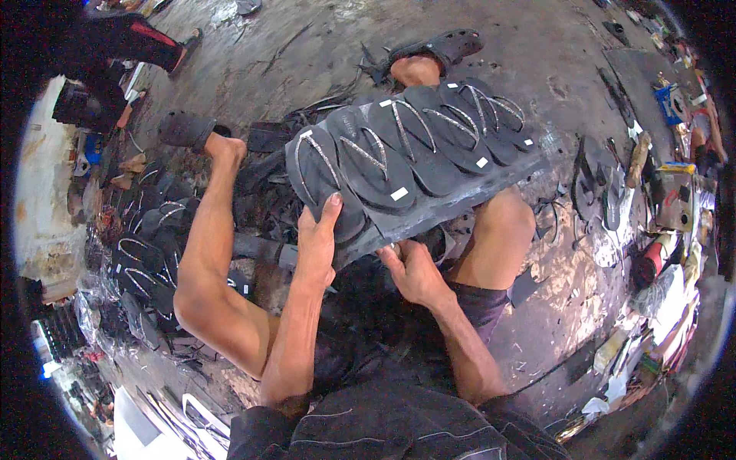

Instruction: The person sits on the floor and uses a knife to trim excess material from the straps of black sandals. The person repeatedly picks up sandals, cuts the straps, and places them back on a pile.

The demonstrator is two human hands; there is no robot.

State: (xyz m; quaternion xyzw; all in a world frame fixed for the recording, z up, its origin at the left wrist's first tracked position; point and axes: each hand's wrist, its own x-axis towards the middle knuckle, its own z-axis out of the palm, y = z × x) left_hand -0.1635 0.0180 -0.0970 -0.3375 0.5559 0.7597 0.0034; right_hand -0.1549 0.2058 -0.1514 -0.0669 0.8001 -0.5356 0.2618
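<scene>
Across my knees lies a dark grey slab (460, 195) with several black flip-flops (400, 134) side by side on it. Their V-shaped straps glitter, and small white labels are stuck on the soles. My left hand (316, 241) is closed at the slab's left end, its thumb pressed on the heel of the leftmost flip-flop (316, 172); the fingers underneath are hidden. Just below the slab's front edge, my right hand (420, 277) is closed with thumb and fingers pinched together. Whatever it holds is too small and hidden to make out.
More strapped flip-flops (146, 264) are heaped on the floor at left, and loose dark soles (590, 184) lie at right. Boxes (675, 201) and scraps line the right side. Another person's leg (153, 46) shows at the far left. Dark offcuts litter the floor.
</scene>
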